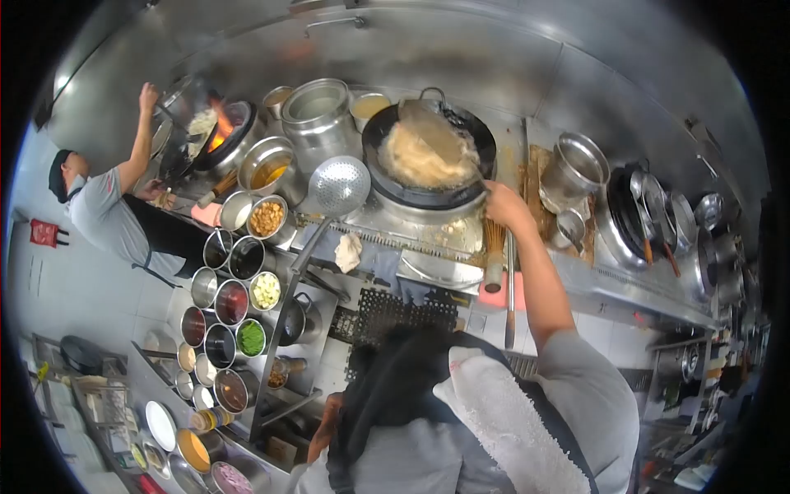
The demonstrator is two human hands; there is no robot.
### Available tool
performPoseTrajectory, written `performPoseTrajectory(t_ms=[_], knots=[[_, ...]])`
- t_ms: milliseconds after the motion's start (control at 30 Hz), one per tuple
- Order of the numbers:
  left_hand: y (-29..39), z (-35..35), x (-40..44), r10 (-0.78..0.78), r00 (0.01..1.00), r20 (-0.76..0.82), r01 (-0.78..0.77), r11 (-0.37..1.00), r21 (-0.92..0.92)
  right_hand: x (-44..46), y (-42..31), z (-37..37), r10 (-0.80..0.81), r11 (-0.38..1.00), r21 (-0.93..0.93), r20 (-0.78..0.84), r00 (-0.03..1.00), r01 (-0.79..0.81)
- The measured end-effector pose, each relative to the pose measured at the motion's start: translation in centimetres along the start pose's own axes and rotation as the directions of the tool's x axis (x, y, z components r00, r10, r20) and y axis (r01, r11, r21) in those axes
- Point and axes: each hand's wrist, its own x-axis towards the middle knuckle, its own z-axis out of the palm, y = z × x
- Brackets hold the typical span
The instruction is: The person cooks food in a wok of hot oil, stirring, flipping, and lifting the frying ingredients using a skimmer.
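My right hand point(508, 207) is closed round the handle end of a wide-headed wok tool point(440, 136), at the right rim of the large black wok point(372, 148). The tool's brownish head is blurred, so its exact kind is unclear. It rests over pale, foaming contents point(411, 158) in the wok. Just below this hand, a bamboo brush point(494, 255) and a long steel utensil with a wooden end point(510, 284) lie over the counter edge. My left forearm point(323, 428) hangs beside my body, its hand hidden behind the dark apron.
A perforated skimmer point(339, 185) lies left of the wok, its handle jutting outward. Pots of ingredients point(267, 216) crowd the left cart. At far left, a co-worker point(123, 198) stands by a flaming wok point(224, 132). A metal pot point(580, 160) and stacked woks point(621, 214) stand right.
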Motion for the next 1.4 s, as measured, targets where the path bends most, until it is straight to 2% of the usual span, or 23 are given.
performPoseTrajectory(t_ms=[33,67,133,167,233,267,333,400,533,600,633,667,700,733,800,900,967,1033,1167,1233,1300,1333,1400], knots=[[-0.4,0.1,-0.2,-0.061,0.997,0.054,0.066,0.993,-0.093,2.4,0.8,1.4,0.041,0.993,0.097,0.212,0.976,-0.063],[-0.8,-0.1,-0.1,-0.092,0.992,0.084,0.105,0.98,-0.166,2.9,2.9,2.4,0.056,0.992,0.1,0.217,0.975,-0.08],[-1.8,-1.1,0.5,-0.138,0.985,0.102,0.165,0.928,-0.335,3.5,1.9,-0.5,0.094,0.913,0.395,0.035,0.995,-0.1],[-2.9,-1.5,1.4,-0.21,0.969,0.129,0.246,0.823,-0.512,3.5,1.9,-1.4,0.098,0.914,0.392,0.042,0.994,-0.106],[-3.8,-2.0,4.2,-0.451,0.852,0.267,0.423,0.29,-0.859,3.9,3.3,-3.2,0.16,0.934,0.32,0.013,0.987,-0.156],[-3.7,-3.4,4.2,-0.244,0.969,0.037,0.184,0.612,-0.769,5.0,4.0,-4.3,0.166,0.956,0.251,-0.035,0.985,-0.153],[-0.8,-6.2,6.0,-0.479,0.851,0.216,0.428,0.393,-0.814,7.1,5.7,-6.0,0.171,0.971,0.18,-0.06,0.983,-0.158],[0.2,-7.5,6.4,-0.431,0.888,0.161,0.358,0.427,-0.83,9.4,6.9,-8.2,0.211,0.977,-0.045,0.038,0.977,-0.21],[0.5,-6.9,6.5,-0.438,0.885,0.161,0.319,0.315,-0.894,11.8,9.2,-4.9,0.277,0.958,0.035,0.127,0.953,-0.283],[0.7,-5.7,5.3,-0.369,0.925,0.089,0.256,0.435,-0.863,12.1,9.7,-1.3,0.244,0.692,0.563,0.405,0.881,-0.451],[0.4,-5.0,4.1,-0.289,0.957,0.026,0.186,0.543,-0.819,11.8,9.8,0.0,0.238,0.692,0.567,0.406,0.882,-0.448],[-1.6,-3.3,3.1,0.044,0.982,-0.184,-0.149,0.777,-0.611,11.4,9.7,1.0,0.193,0.533,0.673,0.493,0.848,-0.513],[-2.3,-2.3,1.5,0.085,0.981,-0.177,-0.159,0.872,-0.463,11.2,9.6,1.9,0.13,0.351,0.74,0.568,0.812,-0.574],[-3.0,-1.2,0.2,0.067,0.988,-0.142,-0.115,0.922,-0.37,11.2,10.3,2.3,0.126,0.35,0.74,0.57,0.812,-0.574],[-2.8,-0.1,-2.5,-0.06,0.997,-0.047,0.042,0.944,-0.328,11.3,12.0,2.4,-0.108,0.289,0.73,0.667,0.737,-0.619],[-2.8,1.2,-5.4,-0.185,0.982,0.046,0.19,0.928,-0.32,10.6,7.9,5.4,-0.072,0.317,0.774,0.595,0.8,-0.548],[-2.7,1.6,-5.9,-0.206,0.976,0.07,0.218,0.923,-0.317,10.1,7.7,5.2,-0.044,0.328,0.768,0.594,0.803,-0.55],[-2.6,1.5,-5.7,-0.205,0.976,0.075,0.218,0.92,-0.327,11.1,9.5,4.9,-0.155,0.17,0.759,0.65,0.744,-0.628],[-2.9,1.4,-3.6,-0.155,0.986,0.067,0.169,0.912,-0.373,9.4,5.4,8.6,-0.136,0.135,0.814,0.58,0.803,-0.565],[-3.4,0.9,-2.0,-0.128,0.99,0.056,0.14,0.891,-0.431,7.5,5.5,8.9,-0.107,0.0,0.829,0.557,0.824,-0.56],[-3.8,0.0,0.0,-0.109,0.993,0.043,0.114,0.812,-0.572,4.3,6.0,8.2,-0.171,0.008,0.857,0.508,0.844,-0.515],[-3.6,-0.6,0.8,-0.123,0.991,0.057,0.125,0.669,-0.733,2.9,6.4,8.0,-0.14,-0.002,0.865,0.496,0.857,-0.502],[-3.4,-1.8,2.8,-0.095,0.988,0.124,0.132,0.088,-0.987,-0.1,7.0,6.4,-0.127,0.024,0.873,0.486,0.865,-0.487]])
